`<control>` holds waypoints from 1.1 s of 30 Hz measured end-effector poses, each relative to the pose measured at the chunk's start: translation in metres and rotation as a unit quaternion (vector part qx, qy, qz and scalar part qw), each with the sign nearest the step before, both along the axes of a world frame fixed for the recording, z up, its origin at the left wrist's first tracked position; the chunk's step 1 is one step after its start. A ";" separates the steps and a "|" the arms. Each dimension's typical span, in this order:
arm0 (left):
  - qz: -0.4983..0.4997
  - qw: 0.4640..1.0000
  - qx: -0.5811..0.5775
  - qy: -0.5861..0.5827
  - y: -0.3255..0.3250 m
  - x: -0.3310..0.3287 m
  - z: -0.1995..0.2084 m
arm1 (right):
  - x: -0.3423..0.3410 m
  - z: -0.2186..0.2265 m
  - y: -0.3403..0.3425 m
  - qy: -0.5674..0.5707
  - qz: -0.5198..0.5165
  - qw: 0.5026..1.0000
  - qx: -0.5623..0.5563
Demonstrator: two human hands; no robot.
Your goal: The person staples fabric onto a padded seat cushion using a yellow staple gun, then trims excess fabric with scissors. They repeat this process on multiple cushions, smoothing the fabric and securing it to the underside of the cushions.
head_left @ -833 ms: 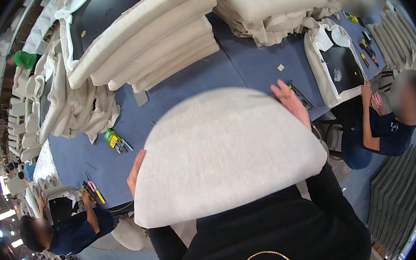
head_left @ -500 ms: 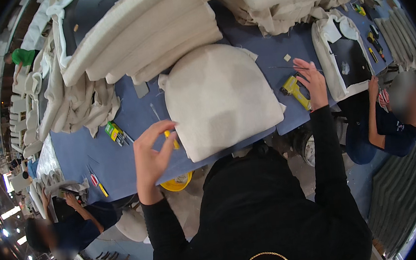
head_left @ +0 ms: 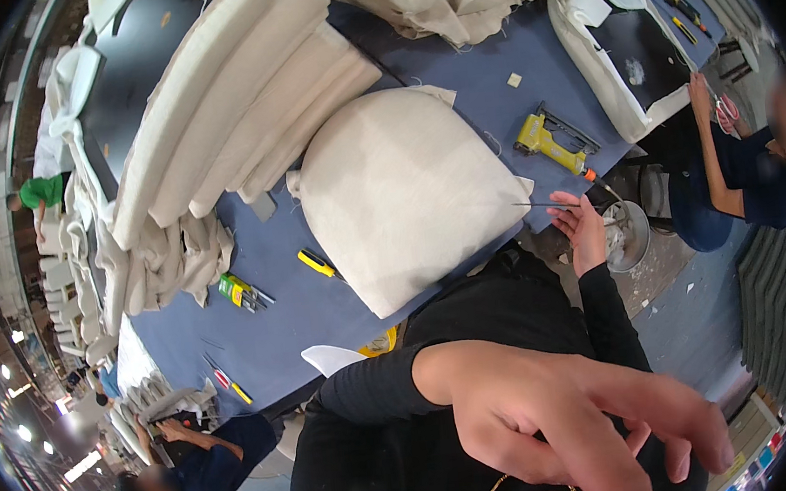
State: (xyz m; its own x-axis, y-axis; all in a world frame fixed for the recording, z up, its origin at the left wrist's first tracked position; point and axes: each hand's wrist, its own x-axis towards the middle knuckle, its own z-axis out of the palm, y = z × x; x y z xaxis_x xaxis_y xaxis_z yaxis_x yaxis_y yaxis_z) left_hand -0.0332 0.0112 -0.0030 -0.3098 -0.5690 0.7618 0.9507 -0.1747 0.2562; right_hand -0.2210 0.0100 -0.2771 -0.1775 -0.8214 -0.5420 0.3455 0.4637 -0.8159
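- On the blue surface [head_left: 453,81], at its near edge in front of the person, lies a cushion [head_left: 398,194], its lower right corner reaching just over that edge.
- Cushion looks light for its bulk and soft: a padded, rounded pillow shape that would likely give under a grip and sag if lifted by one corner.
- Its cloth cover looks matte and coarse-woven, so probably not slippery; nothing about it seems fragile.
- Best hold, as I judge it, is at two opposite edges, or at the corners where small flaps of cloth stick out near the far edge.
- Colour is off-white to cream, the top domed and smooth, with a straight seam along the near side.
- Right hand [head_left: 581,227] hovers just off the near right corner of the cushion, fingers spread and loosely curled, holding nothing that I can make out; a thin dark line, maybe a thread or needle, runs from the cushion toward it.
- Left hand [head_left: 576,416] is close to the camera, well away from the surface, fingers stretched out and empty.
- Toward the right edge of the surface, beside the cushion, lies a yellow staple gun [head_left: 547,141].
- Left of the cushion lies a small yellow knife [head_left: 316,263]; long cream pads [head_left: 231,101] are stacked behind it.
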 end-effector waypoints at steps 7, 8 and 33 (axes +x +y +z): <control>-0.018 1.000 -0.007 0.013 -0.029 -0.010 0.003 | -0.002 -0.007 -0.023 -0.014 -0.044 0.999 0.004; -0.051 0.999 -0.010 0.015 -0.040 -0.005 0.004 | -0.003 -0.011 -0.031 -0.012 -0.040 0.999 0.002; -0.192 0.971 0.130 0.062 -0.150 0.031 -0.043 | 0.060 -0.056 -0.242 -0.282 -0.188 0.937 0.084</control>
